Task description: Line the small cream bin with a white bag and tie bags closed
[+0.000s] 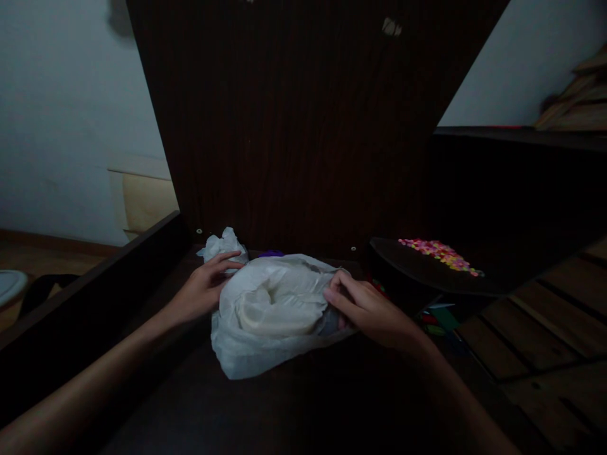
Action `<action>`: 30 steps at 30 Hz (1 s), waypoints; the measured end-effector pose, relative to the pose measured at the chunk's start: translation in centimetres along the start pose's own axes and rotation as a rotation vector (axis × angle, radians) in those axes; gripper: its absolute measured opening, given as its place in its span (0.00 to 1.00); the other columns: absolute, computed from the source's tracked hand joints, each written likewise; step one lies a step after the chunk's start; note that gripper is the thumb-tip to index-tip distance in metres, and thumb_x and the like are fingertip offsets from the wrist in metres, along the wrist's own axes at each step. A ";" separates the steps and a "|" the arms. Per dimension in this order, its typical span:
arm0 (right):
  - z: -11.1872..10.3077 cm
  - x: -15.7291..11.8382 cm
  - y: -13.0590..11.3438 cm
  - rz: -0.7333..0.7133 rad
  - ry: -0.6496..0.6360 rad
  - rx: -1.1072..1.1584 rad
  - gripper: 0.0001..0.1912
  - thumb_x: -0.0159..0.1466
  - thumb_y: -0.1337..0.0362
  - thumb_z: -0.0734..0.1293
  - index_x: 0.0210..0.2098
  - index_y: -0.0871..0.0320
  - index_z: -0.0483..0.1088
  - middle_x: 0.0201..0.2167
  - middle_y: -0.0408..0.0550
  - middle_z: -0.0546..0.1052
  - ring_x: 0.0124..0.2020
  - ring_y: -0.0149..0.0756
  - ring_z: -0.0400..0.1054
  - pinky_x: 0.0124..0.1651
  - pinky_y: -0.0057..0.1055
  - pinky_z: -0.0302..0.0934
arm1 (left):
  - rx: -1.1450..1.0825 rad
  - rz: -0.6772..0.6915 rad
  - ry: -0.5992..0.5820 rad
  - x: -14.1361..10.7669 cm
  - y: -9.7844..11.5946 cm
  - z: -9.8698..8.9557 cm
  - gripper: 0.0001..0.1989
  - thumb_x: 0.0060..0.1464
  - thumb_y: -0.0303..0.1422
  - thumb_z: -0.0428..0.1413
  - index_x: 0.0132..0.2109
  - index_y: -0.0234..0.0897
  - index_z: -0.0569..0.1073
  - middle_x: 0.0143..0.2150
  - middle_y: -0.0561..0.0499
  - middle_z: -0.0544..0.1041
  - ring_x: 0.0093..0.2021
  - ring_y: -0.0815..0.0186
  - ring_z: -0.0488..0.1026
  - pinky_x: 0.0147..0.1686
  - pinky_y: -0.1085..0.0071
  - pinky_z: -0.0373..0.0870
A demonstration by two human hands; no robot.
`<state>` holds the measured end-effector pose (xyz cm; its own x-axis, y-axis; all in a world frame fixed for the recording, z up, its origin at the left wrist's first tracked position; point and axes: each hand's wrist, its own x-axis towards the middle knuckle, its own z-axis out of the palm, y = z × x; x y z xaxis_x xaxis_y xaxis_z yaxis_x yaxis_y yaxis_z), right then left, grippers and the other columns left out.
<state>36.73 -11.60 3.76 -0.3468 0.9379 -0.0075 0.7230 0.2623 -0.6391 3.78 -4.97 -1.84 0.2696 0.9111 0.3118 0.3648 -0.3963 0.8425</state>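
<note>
A crumpled, whitish plastic bag [279, 303] lies on the dark wooden surface [222, 417], with a rounded pale shape showing through it. My right hand [363, 306] pinches the bag's right edge between thumb and fingers. At the bag's upper left rests my left hand [208, 287], its fingers apart and touching the plastic. Behind that hand sits a smaller crumpled white bag [225, 245]. What is inside the large bag is hidden.
A tall dark panel [294, 126] rises behind the bags, and a low side board [95, 284] runs along the left. On the right, a rounded dark shelf [403, 259] bears many small pink and yellow pieces [441, 253]. Wooden slats [559, 309] lie beyond.
</note>
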 end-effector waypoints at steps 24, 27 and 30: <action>5.8 6.4 2.7 0.113 0.142 0.352 0.13 0.68 0.64 0.57 0.27 0.56 0.64 0.15 0.36 0.66 0.11 0.27 0.58 0.15 0.23 0.49 | -0.119 -0.079 0.123 1.7 -0.7 1.9 0.19 0.53 0.49 0.57 0.34 0.37 0.74 0.30 0.52 0.75 0.30 0.64 0.70 0.30 0.71 0.67; 6.2 6.5 3.0 0.158 0.117 0.301 0.11 0.65 0.68 0.58 0.27 0.57 0.67 0.17 0.39 0.70 0.12 0.28 0.61 0.16 0.24 0.51 | -0.071 -0.092 0.141 2.4 -1.7 2.4 0.17 0.52 0.48 0.55 0.34 0.37 0.73 0.31 0.50 0.75 0.32 0.62 0.71 0.31 0.70 0.68; 6.2 6.4 3.4 0.182 0.106 0.228 0.11 0.62 0.73 0.59 0.24 0.57 0.66 0.17 0.40 0.70 0.13 0.29 0.63 0.17 0.23 0.50 | -0.003 -0.101 0.080 2.8 -2.4 2.6 0.12 0.48 0.43 0.57 0.30 0.37 0.73 0.30 0.49 0.77 0.32 0.59 0.73 0.33 0.67 0.68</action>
<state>33.24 -6.16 -3.21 -0.1507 0.9864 -0.0653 0.6109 0.0410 -0.7906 5.97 -1.74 -4.13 0.1594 0.9526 0.2591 0.3838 -0.3016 0.8728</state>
